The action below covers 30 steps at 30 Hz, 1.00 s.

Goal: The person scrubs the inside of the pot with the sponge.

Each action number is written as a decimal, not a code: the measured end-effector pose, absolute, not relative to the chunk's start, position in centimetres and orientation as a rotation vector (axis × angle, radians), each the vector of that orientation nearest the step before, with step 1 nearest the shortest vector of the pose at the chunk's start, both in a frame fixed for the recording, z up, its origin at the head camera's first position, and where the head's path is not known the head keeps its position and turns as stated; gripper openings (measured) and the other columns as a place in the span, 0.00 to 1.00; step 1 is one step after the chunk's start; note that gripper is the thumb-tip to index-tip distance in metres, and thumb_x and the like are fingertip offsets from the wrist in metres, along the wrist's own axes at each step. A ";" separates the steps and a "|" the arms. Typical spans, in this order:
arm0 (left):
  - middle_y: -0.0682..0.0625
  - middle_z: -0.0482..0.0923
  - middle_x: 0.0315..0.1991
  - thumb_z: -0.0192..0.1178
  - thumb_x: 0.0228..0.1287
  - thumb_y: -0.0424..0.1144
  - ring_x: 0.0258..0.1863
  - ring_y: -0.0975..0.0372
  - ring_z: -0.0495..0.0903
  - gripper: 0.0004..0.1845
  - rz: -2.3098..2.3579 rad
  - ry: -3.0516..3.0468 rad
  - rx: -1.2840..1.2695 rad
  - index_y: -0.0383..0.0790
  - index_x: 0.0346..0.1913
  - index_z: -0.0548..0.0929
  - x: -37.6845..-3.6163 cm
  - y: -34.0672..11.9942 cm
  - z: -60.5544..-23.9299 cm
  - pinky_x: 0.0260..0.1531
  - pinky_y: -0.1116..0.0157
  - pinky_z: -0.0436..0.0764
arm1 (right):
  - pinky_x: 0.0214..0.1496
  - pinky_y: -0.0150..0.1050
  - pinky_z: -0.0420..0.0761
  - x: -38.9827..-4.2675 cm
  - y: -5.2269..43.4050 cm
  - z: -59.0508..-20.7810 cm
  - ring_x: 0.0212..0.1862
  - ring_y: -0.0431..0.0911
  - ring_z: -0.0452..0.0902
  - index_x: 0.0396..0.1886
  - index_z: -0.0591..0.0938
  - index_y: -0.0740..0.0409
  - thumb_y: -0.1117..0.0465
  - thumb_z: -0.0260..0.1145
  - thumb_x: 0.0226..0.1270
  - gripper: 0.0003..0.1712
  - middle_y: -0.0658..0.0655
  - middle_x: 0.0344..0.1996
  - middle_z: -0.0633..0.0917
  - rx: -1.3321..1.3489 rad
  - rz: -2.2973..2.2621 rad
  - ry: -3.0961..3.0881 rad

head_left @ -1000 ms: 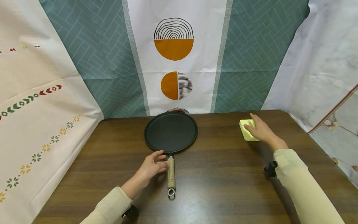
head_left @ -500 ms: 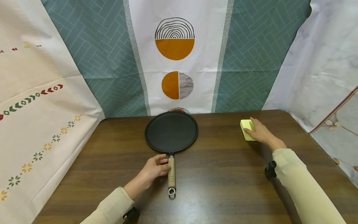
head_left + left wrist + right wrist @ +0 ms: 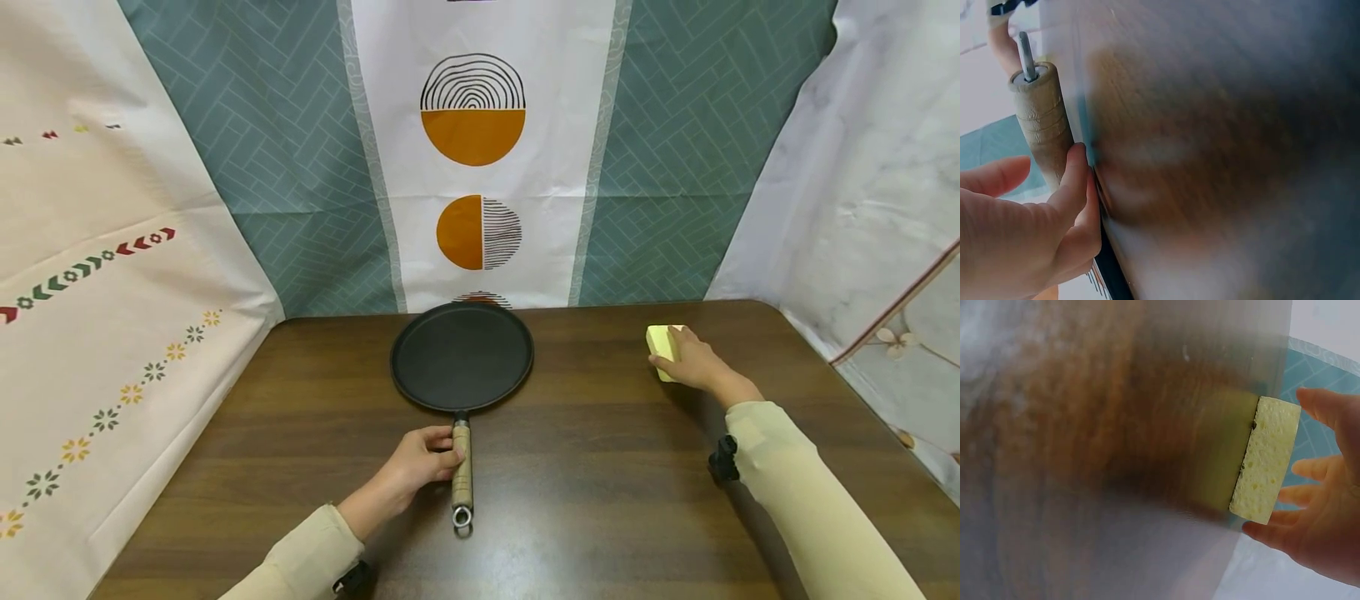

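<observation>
A flat black pan [image 3: 462,354] lies on the brown table, its wooden handle [image 3: 462,479] toward me. My left hand [image 3: 416,462] is at the handle from the left, the thumb over it in the head view. In the left wrist view, the thumb [image 3: 1004,176] stands a little off the handle [image 3: 1044,119], and the fingertips reach its table side. On the right, my right hand [image 3: 693,362] spreads over a yellow sponge [image 3: 662,346]. In the right wrist view, its thumb and fingers sit loosely about the sponge [image 3: 1266,459], the thumb slightly apart from it.
The wooden table [image 3: 570,500] ends at the back against a green and white patterned cloth [image 3: 292,150]. A cream cloth [image 3: 135,333] hangs on the left and a marbled one [image 3: 862,208] on the right. A metal ring [image 3: 462,517] hangs from the handle's end.
My left hand has come down and to the right, its thumb now over the handle. The right hand's fingers have drawn back slightly on the sponge. Pan and sponge rest where they were.
</observation>
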<state>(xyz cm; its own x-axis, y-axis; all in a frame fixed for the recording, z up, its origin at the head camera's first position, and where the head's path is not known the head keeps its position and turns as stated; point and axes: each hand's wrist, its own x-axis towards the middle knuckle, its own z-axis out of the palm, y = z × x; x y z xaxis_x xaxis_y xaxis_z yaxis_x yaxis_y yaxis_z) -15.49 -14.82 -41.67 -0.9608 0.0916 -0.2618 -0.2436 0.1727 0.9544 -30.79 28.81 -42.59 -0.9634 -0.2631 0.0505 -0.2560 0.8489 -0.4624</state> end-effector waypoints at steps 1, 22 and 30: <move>0.30 0.69 0.50 0.60 0.60 0.22 0.38 0.56 0.77 0.29 1.861 2.190 -0.142 0.16 0.62 0.64 -15.4 -14.8 -41.7 0.39 0.59 0.84 | 0.57 0.71 0.63 -30.8 28.8 -42.6 0.59 0.83 0.53 0.67 0.52 0.84 0.37 0.55 0.67 0.55 0.88 0.63 0.52 -0.427 -0.741 3.007; 0.36 0.68 0.43 0.62 0.58 0.23 0.34 0.57 0.77 0.31 1.792 2.178 -0.077 0.16 0.63 0.62 -14.9 -14.9 -41.4 0.36 0.61 0.85 | 0.58 0.71 0.62 -30.7 27.3 -41.0 0.61 0.80 0.53 0.62 0.56 0.88 0.58 0.58 0.67 0.40 0.88 0.61 0.55 -0.415 -0.597 3.037; 0.39 0.69 0.39 0.61 0.61 0.25 0.33 0.57 0.78 0.30 1.750 2.182 -0.052 0.17 0.64 0.62 -14.7 -15.1 -41.4 0.34 0.60 0.85 | 0.61 0.72 0.55 -31.0 26.5 -40.6 0.64 0.80 0.47 0.64 0.56 0.86 0.58 0.54 0.70 0.37 0.88 0.63 0.52 -0.430 -0.577 3.010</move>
